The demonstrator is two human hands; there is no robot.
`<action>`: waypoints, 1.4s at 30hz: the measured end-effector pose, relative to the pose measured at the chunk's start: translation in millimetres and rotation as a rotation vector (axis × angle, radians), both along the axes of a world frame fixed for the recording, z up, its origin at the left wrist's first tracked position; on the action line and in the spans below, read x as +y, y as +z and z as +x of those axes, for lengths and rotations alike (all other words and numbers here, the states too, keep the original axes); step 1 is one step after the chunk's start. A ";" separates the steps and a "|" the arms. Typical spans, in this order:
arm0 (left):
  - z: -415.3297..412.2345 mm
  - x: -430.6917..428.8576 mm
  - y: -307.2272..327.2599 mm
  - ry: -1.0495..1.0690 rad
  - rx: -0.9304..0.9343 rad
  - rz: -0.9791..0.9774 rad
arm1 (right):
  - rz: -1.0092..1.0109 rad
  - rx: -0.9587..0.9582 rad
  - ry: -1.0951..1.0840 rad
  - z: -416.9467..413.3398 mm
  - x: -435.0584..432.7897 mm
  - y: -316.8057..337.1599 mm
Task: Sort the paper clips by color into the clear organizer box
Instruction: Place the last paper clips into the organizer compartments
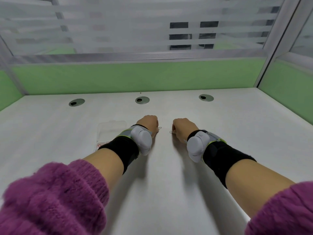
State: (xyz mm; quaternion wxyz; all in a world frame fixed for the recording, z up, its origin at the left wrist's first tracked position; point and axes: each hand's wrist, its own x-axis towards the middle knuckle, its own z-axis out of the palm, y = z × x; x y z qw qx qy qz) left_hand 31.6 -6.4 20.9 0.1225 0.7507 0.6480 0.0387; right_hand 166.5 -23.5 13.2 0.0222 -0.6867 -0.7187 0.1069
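Near the middle of the surface (162, 192), the curled left hand (149, 123) pinches one paper clip (159, 128), the curled right hand (183, 127) pinches a second clip (171, 132), and the clear organizer box (111, 131) lies just beside the left hand, on its left-edge side.

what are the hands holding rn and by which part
The left hand grips a thin wire paper clip by one end, its other loop poking out; the right hand holds a second wire clip the same way. Contact itself is hidden.

Clear box (111, 129); two clips (159, 128), perhaps silver.
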 end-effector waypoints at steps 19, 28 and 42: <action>-34.6 -45.5 16.6 0.019 0.018 0.022 | -0.052 0.075 0.047 -35.5 -28.6 13.1; -87.5 -80.0 26.5 0.119 -0.024 0.067 | -0.019 0.089 0.116 -79.7 -47.3 23.0; -112.4 -93.8 17.1 0.160 -0.069 0.043 | -0.016 0.099 0.140 -102.2 -63.4 21.5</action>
